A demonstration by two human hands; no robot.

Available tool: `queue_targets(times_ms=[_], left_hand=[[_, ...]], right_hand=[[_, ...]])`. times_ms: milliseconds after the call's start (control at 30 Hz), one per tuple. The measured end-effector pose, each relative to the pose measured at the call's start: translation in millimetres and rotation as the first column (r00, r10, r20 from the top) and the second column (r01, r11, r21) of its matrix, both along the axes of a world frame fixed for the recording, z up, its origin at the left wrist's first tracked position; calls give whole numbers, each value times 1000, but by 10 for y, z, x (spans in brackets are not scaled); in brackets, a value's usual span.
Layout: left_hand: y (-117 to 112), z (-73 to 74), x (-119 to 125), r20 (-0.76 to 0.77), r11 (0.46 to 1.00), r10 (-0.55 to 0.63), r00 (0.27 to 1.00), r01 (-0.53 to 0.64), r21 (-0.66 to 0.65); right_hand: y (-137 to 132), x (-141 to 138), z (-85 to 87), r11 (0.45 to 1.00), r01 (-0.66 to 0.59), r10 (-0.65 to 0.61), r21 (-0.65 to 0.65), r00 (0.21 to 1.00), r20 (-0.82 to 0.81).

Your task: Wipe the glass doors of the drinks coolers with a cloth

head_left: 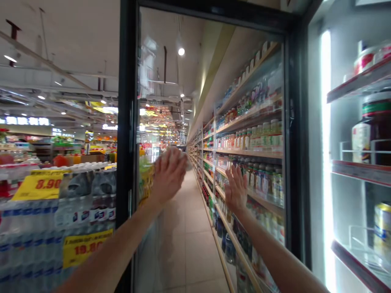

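An open cooler door with a clear glass pane (pixel 183 252) in a black frame (pixel 126 122) stands in front of me. Against the glass, left of its middle, my left hand (pixel 169 175) presses a pale, crumpled cloth (pixel 187 159). Only the cloth's edges show past the fingers, and they are a little blurred. Further right, my right hand (pixel 236 189) is stretched out flat at the pane with nothing in it, its fingers pointing up.
Right of the door, a lit cooler has shelves (pixel 360 173) with bottles and a can (pixel 382 228). Shelves of drinks (pixel 250 152) line the aisle seen through the glass. Packs of bottled water (pixel 27 228) with yellow price signs (pixel 87 248) are stacked at left.
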State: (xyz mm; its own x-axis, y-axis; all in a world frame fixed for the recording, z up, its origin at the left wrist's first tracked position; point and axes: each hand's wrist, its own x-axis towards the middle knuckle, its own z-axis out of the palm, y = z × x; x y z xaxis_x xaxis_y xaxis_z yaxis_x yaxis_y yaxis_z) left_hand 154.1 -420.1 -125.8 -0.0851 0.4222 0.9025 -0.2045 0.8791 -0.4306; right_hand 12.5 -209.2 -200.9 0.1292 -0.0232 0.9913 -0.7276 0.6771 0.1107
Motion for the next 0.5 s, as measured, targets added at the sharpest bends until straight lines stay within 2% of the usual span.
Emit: queue_targets(times_ms=[33,100,133,167,200,233,300,367,400,433,500], left_hand=[[85,-156,-23,77,994,-7,997,16,-110],[222,-414,-69,219,941,3,976,71,-332],[248,-472,-81,269,903,18,963,100,-417],[239,-468,-82,305,871,34,952,121,-477],[201,-408,-74,312,865,44,949,120,-488],[144,-307,-58,281,895,39,959,92,-437],[33,-75,-28,123,986,13,992,8,-168],[13,43,-32,-14,995,31,999,-30,90],[49,29,-51,-26,992,40,999,-37,124],[109,-29,-76,12,996,39,999,-39,75],[248,-204,-132,158,988,36,987,-12,-151]], right_hand=[[4,0,0,1000,-5,5,-1,1000,-5],[14,-3,-1,1000,-15,15,4,1000,-11],[19,-6,-3,1000,-19,20,5,1000,-12],[23,-10,-4,1000,-23,23,5,1000,-11],[26,-13,-6,1000,-24,24,4,1000,-8],[28,-16,-7,1000,-22,22,3,1000,-4],[29,-18,-6,1000,-17,17,-1,1000,-1],[30,-14,-2,1000,-14,14,-8,1000,-10],[30,-11,1,1000,-17,16,-13,1000,-16],[30,-8,3,1000,-23,23,-18,999,-23],[30,-2,7,999,-38,38,-19,999,-33]])
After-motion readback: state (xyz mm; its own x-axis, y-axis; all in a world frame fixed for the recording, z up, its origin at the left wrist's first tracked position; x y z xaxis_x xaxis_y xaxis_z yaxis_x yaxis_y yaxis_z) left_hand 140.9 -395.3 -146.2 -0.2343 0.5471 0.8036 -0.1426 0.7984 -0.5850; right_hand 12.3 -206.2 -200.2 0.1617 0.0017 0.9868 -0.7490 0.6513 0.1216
